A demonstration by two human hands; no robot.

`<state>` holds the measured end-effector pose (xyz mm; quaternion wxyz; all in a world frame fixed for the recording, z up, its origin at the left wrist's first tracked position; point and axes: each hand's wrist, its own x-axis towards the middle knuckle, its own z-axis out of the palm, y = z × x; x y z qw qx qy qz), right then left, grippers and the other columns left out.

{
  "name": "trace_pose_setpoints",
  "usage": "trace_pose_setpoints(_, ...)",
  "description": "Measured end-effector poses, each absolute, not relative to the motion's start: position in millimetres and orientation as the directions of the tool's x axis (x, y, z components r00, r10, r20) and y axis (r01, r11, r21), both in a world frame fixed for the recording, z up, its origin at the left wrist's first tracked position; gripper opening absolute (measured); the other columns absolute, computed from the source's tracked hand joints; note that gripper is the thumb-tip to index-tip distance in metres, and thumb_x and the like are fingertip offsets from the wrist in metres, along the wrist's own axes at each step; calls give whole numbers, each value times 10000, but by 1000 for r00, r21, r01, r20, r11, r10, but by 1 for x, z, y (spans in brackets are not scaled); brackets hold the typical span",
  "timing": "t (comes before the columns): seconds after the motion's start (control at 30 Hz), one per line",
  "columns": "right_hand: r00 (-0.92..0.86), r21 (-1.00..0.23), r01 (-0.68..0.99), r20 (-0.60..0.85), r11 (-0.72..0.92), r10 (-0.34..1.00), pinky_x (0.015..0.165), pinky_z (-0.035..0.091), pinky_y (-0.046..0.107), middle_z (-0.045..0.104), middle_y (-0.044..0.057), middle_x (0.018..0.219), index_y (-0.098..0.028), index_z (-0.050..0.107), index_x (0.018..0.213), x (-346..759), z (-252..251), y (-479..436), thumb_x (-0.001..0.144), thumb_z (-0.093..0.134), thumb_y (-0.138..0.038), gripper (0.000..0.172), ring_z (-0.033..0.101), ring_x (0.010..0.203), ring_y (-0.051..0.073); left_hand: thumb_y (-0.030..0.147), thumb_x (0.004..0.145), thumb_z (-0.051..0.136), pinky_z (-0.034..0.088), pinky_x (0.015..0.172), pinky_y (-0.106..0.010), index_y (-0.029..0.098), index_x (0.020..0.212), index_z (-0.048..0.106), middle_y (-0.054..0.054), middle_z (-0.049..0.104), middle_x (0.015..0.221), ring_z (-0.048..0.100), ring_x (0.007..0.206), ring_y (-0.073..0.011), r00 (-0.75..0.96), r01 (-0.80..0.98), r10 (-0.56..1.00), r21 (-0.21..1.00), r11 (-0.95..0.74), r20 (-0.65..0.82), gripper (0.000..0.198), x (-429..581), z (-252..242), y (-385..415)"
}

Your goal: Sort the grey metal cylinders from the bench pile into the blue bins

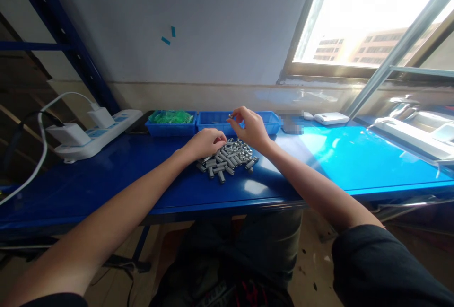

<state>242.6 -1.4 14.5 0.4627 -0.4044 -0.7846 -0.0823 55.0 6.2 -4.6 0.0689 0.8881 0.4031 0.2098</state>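
A pile of small grey metal sleeves, mixed with shinier small metal pieces, lies on the blue table. My left hand rests at the pile's left edge with its fingers curled together; anything inside them is hidden. Above the far side of the pile, my right hand pinches a small shiny metal piece between thumb and fingertips. Just behind both hands stands a long blue bin, partly covered by the right hand. A few small pieces seem to lie in it.
Left of it is another blue bin holding green plastic bags. A white power strip with plugged-in adapters sits at the left. A white device lies at the back right. A wall and window border the table's far side.
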Motion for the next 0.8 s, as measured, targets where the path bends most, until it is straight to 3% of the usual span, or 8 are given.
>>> trace_pose_setpoints(0.13,-118,-238,823,817,516,565,746,431,303,641,27,790,-211,575,967,263,19,13,907,521,-340,153,581,775,189,332,826,511,461,714,-269,190,895,719,-53,712,881,643,828,-197,595,707,753,263,-656,279,261,57,-1,2)
trace_pose_setpoints(0.27,-19,-236,929,741,286,671,810,433,384,668,95,921,-174,579,1090,291,15,30,866,555,-318,267,572,915,275,348,839,506,457,695,-266,195,924,722,-59,709,925,641,842,-202,576,743,778,234,-626,251,279,58,4,0)
trace_pose_setpoints(0.33,-29,-232,937,693,262,720,830,432,398,670,116,957,-160,595,1091,296,12,34,857,566,-325,288,564,937,289,344,850,496,450,686,-264,202,930,721,-61,705,946,640,834,-201,593,750,768,181,-636,241,278,59,7,0)
trace_pose_setpoints(0.6,-412,-142,783,612,606,675,836,408,339,674,56,850,-179,662,1000,251,14,7,885,545,-342,231,557,855,225,321,861,466,441,690,-271,212,883,688,-60,707,907,652,849,-225,622,774,751,-30,-632,221,248,60,11,-3)
trace_pose_setpoints(0.7,-488,-140,721,594,679,640,829,405,330,674,52,851,-173,655,1038,239,14,-3,884,559,-357,259,555,843,211,335,859,469,439,663,-273,194,890,667,-67,697,870,646,804,-221,580,791,760,19,-611,293,245,55,9,1)
trace_pose_setpoints(0.8,-527,-158,669,588,726,614,811,411,318,672,49,866,-170,641,1070,238,13,-6,866,593,-363,285,572,837,196,317,842,488,445,669,-273,167,894,664,-71,685,870,628,775,-202,547,746,727,153,-648,415,237,47,10,7)
